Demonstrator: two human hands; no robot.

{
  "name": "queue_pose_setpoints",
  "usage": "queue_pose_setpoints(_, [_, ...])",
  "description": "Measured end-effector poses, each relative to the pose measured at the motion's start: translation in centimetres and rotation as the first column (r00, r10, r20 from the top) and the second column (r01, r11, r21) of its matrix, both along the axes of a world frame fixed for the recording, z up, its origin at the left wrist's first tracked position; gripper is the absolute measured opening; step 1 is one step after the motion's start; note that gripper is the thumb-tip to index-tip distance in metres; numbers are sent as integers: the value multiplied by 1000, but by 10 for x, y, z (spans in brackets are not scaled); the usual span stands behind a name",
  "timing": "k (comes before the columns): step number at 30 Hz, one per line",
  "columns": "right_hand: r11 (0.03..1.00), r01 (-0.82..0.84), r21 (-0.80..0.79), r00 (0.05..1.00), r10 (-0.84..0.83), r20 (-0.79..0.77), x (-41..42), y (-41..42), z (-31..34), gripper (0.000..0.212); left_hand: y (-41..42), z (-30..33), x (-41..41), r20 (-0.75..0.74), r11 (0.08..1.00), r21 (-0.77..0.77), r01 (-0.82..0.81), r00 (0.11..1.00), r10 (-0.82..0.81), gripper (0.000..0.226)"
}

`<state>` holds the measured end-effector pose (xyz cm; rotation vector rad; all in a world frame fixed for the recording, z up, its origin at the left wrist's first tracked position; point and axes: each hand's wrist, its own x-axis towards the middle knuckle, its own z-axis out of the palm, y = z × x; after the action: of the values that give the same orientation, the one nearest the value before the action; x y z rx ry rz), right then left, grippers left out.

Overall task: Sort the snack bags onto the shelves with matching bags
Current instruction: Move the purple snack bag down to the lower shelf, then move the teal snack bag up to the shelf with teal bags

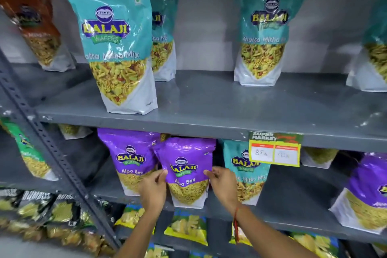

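Note:
A purple Aloo Sev bag (186,159) stands at the front of the middle shelf (282,199). My left hand (152,190) pinches its left edge and my right hand (224,184) pinches its right edge. A second purple Aloo Sev bag (129,153) stands just behind it to the left. A teal Khatta Mitha Mix bag (245,174) stands to its right on the same shelf. On the upper shelf (209,107) stand teal Khatta Mitha Mix bags: one at the front left (113,42), one behind it (163,33), one further right (263,33).
A brown bag (35,23) leans at the upper left. A green bag (31,153) sits beyond the slotted grey upright (52,146). Another purple bag (364,195) stands at the far right. A price tag (275,150) hangs on the upper shelf's edge. Yellow and dark snack packs fill the bottom shelf.

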<state>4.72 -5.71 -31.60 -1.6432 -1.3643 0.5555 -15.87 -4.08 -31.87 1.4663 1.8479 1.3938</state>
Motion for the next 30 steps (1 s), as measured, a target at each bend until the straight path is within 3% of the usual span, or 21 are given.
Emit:
queue_pose_setpoints(6, [1000, 28, 10, 998, -27, -65, -4, 11, -14, 38, 6, 1, 11, 31, 999, -11, -45, 998, 45, 19])
queue_pose_setpoints(9, [1000, 20, -13, 991, -22, -130, -5, -1, -6, 23, -3, 9, 18, 140, 997, -60, -57, 988, 65, 23])
queue_pose_setpoints(12, [998, 58, 0, 962, -56, -268, 3, -19, -1, 23, -21, 19, 35, 220, 992, 68, -108, 971, 91, 28])
queue_pose_setpoints(16, [946, 285, 152, 919, -224, -324, 40, -50, 11, 5, -45, 29, 81, 48, 964, 198, 176, 981, -189, 16])
queue_pose_setpoints(18, [882, 424, 205, 868, -331, -371, 67, -59, 16, 3, -46, 26, 108, 13, 934, 151, 324, 944, -330, 24])
queue_pose_setpoints(20, [847, 503, 171, 838, -430, -337, 99, -58, 14, 21, -40, 22, 134, -17, 917, 41, 397, 918, -397, 45])
queue_pose_setpoints(22, [898, 439, 31, 858, -409, -311, 126, -53, 11, 31, -31, 19, 155, -54, 911, -76, 405, 911, -410, 60])
queue_pose_setpoints(23, [938, 346, -35, 882, -337, -328, 134, -51, 13, 25, -28, 17, 163, -60, 911, -103, 400, 911, -407, 62])
queue_pose_setpoints(26, [981, 171, -92, 951, -189, -245, 148, -41, 5, 4, -19, 10, 172, -30, 923, -25, 384, 923, -385, 55])
queue_pose_setpoints(30, [982, 187, -26, 982, -187, -37, 158, -36, -10, 36, -12, -1, 169, -24, 936, 51, 347, 938, -347, 61])
